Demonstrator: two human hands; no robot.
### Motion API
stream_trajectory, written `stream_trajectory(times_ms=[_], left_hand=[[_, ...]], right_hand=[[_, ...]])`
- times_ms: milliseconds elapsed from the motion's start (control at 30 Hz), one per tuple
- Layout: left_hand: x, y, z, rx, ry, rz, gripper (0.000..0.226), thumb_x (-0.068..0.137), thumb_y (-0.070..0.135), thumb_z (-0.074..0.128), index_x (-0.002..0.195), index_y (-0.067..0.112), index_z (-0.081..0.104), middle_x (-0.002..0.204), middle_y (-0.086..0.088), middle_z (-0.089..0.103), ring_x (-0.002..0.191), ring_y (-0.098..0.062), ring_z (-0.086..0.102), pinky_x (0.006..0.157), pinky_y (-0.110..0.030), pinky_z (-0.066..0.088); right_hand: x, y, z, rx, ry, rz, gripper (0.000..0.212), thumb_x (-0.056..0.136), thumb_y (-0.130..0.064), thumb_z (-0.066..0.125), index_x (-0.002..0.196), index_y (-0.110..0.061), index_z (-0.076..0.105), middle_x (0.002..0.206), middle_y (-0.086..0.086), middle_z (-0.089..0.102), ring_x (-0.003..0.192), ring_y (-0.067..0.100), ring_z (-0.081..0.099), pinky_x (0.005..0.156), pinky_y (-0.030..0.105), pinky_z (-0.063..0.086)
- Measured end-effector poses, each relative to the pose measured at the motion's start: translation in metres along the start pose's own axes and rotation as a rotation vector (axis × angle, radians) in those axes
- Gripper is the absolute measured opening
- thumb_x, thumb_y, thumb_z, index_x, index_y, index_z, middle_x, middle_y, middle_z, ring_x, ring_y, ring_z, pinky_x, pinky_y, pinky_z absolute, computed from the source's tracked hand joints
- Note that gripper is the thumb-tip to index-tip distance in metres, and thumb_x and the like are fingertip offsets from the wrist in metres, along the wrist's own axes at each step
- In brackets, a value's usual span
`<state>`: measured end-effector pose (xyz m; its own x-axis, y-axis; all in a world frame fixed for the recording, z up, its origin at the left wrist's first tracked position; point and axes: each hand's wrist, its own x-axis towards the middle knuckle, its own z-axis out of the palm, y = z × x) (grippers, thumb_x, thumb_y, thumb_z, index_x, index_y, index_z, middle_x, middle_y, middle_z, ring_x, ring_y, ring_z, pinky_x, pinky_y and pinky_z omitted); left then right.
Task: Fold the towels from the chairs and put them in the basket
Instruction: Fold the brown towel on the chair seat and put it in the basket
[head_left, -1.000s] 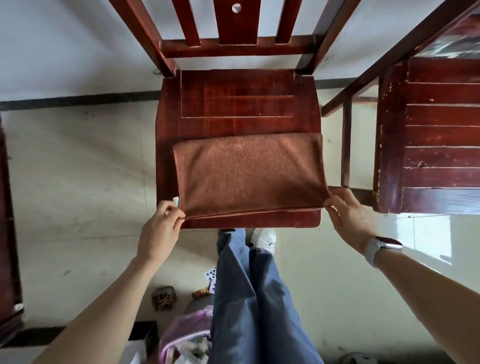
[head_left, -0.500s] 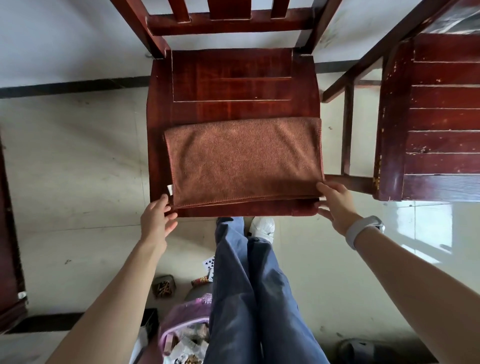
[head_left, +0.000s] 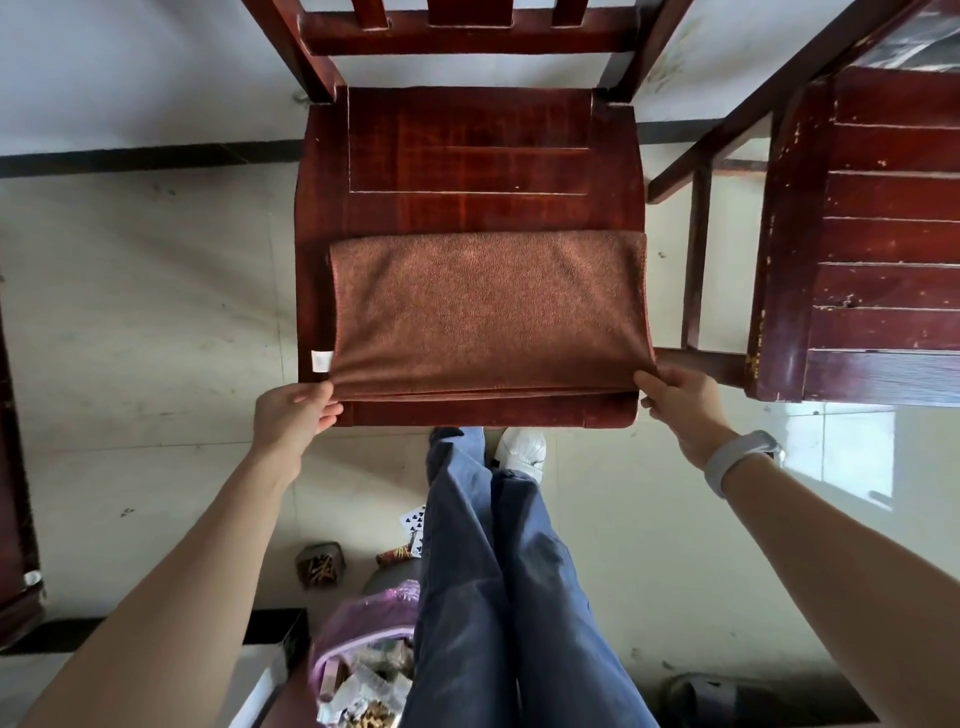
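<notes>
A brown towel (head_left: 488, 312), folded into a wide rectangle, lies on the front half of a dark red wooden chair seat (head_left: 467, 156). A small white label (head_left: 321, 360) sticks out at its near left corner. My left hand (head_left: 293, 418) pinches the towel's near left corner at the seat's front edge. The near right corner is pinched by my right hand (head_left: 678, 402), which wears a grey wristband. No basket is in view.
A second dark red chair (head_left: 883, 234) stands close on the right. Dark furniture (head_left: 13, 467) edges the left. On the tiled floor by my legs lie a pink bag (head_left: 363, 654), playing cards (head_left: 413, 519) and small clutter.
Both hands had let go of the near corners half a second ago; now each pinches its corner again. The view has shifted slightly toward the chair.
</notes>
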<state>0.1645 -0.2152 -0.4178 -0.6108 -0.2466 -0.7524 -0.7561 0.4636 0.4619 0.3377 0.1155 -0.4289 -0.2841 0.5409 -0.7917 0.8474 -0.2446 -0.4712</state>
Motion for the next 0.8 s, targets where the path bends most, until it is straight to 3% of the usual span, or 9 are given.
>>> stream_trajectory(times_ms=[100, 167, 333, 467, 567, 667, 733, 800], left_hand=[[0.003, -0.002, 0.004, 0.033, 0.023, -0.004, 0.016, 0.09, 0.008, 0.056, 0.101, -0.003, 0.059, 0.096, -0.017, 0.06, 0.068, -0.013, 0.06, 0.054, -0.013, 0.053], [0.001, -0.004, 0.005, 0.024, 0.022, -0.053, 0.008, 0.09, 0.009, 0.055, 0.095, 0.004, 0.058, 0.102, -0.013, 0.059, 0.07, -0.012, 0.06, 0.059, -0.02, 0.053], [-0.014, -0.012, 0.007, -0.137, 0.095, -0.136, 0.022, 0.087, 0.02, 0.061, 0.103, 0.006, 0.053, 0.101, -0.013, 0.059, 0.071, -0.015, 0.061, 0.064, -0.025, 0.051], [-0.023, -0.013, 0.02, -0.311, 0.024, -0.332, 0.02, 0.087, 0.018, 0.062, 0.101, 0.005, 0.058, 0.099, -0.013, 0.063, 0.083, -0.021, 0.064, 0.069, -0.027, 0.053], [-0.023, -0.01, 0.027, -0.392, 0.035, -0.328, 0.02, 0.085, 0.017, 0.065, 0.1, 0.005, 0.06, 0.096, -0.01, 0.064, 0.085, -0.019, 0.065, 0.07, -0.026, 0.051], [-0.021, -0.005, 0.029, -0.396, 0.083, -0.287, 0.018, 0.082, 0.015, 0.067, 0.097, 0.006, 0.061, 0.085, -0.005, 0.064, 0.075, -0.012, 0.062, 0.063, -0.021, 0.049], [-0.021, -0.003, 0.03, -0.386, 0.107, -0.25, 0.018, 0.084, 0.011, 0.065, 0.1, 0.006, 0.06, 0.077, -0.002, 0.062, 0.07, -0.009, 0.06, 0.062, -0.019, 0.048], [-0.023, 0.0, 0.03, -0.387, 0.108, -0.199, 0.018, 0.085, 0.009, 0.062, 0.103, 0.005, 0.06, 0.076, -0.002, 0.061, 0.069, -0.008, 0.06, 0.063, -0.018, 0.049]], right_hand=[[-0.002, 0.003, 0.004, 0.001, 0.05, -0.001, 0.006, 0.086, -0.011, 0.058, 0.086, -0.005, 0.061, 0.067, 0.007, 0.055, 0.059, 0.017, 0.048, 0.056, 0.026, 0.039], [-0.005, 0.004, 0.007, 0.0, 0.064, 0.009, 0.008, 0.087, -0.01, 0.056, 0.094, -0.006, 0.058, 0.071, 0.005, 0.056, 0.06, 0.015, 0.051, 0.055, 0.024, 0.041], [-0.013, 0.002, 0.01, -0.039, 0.155, -0.021, 0.028, 0.086, -0.019, 0.058, 0.107, -0.002, 0.049, 0.082, 0.009, 0.056, 0.066, 0.024, 0.056, 0.064, 0.037, 0.048], [-0.018, -0.002, 0.019, 0.167, 0.131, 0.117, 0.019, 0.09, -0.017, 0.055, 0.104, -0.006, 0.047, 0.072, 0.008, 0.055, 0.055, 0.016, 0.05, 0.05, 0.022, 0.046], [-0.017, -0.006, 0.024, 0.311, 0.154, 0.16, 0.013, 0.091, -0.011, 0.052, 0.101, -0.004, 0.048, 0.067, 0.007, 0.05, 0.053, 0.015, 0.046, 0.042, 0.015, 0.046], [-0.017, -0.008, 0.027, 0.332, 0.193, 0.163, 0.004, 0.089, -0.006, 0.052, 0.091, -0.005, 0.049, 0.065, 0.006, 0.049, 0.052, 0.014, 0.047, 0.047, 0.02, 0.048], [-0.017, -0.01, 0.028, 0.268, 0.204, 0.156, 0.012, 0.087, -0.004, 0.053, 0.076, -0.008, 0.05, 0.062, 0.006, 0.051, 0.05, 0.016, 0.048, 0.054, 0.027, 0.047], [-0.018, -0.011, 0.026, 0.196, 0.22, 0.142, 0.013, 0.084, -0.004, 0.055, 0.074, -0.011, 0.051, 0.064, 0.008, 0.053, 0.055, 0.02, 0.052, 0.062, 0.033, 0.049]])
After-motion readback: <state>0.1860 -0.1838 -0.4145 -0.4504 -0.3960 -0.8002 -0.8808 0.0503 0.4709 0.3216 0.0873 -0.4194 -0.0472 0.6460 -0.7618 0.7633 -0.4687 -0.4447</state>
